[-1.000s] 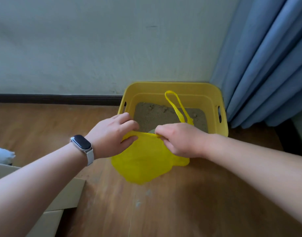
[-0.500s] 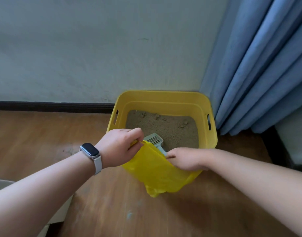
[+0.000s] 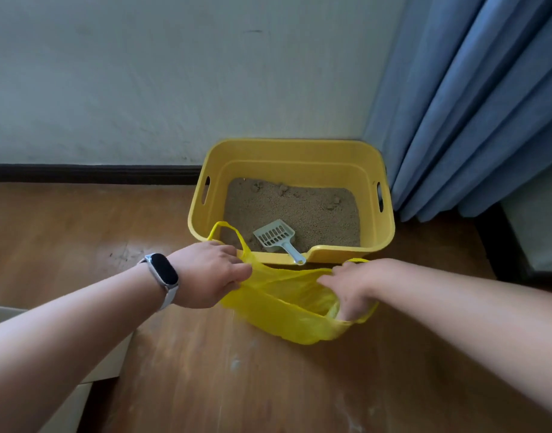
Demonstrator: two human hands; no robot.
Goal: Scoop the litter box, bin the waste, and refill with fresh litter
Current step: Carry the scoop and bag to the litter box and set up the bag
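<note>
Both hands, left hand [image 3: 210, 273] and right hand [image 3: 351, 284], grip the yellow bag [image 3: 287, 310] before the litter box [image 3: 292, 154].

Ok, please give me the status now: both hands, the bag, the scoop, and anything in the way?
Left hand and right hand each gripping the yellow bag, mouth spread open. Scoop lying in the litter box, untouched. Nothing in the way.

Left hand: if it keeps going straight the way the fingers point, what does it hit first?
The left hand points right, gripping the yellow bag at its rim. Straight on lies the bag's open mouth, then probably the right hand at the far rim; depth is unclear.
</note>
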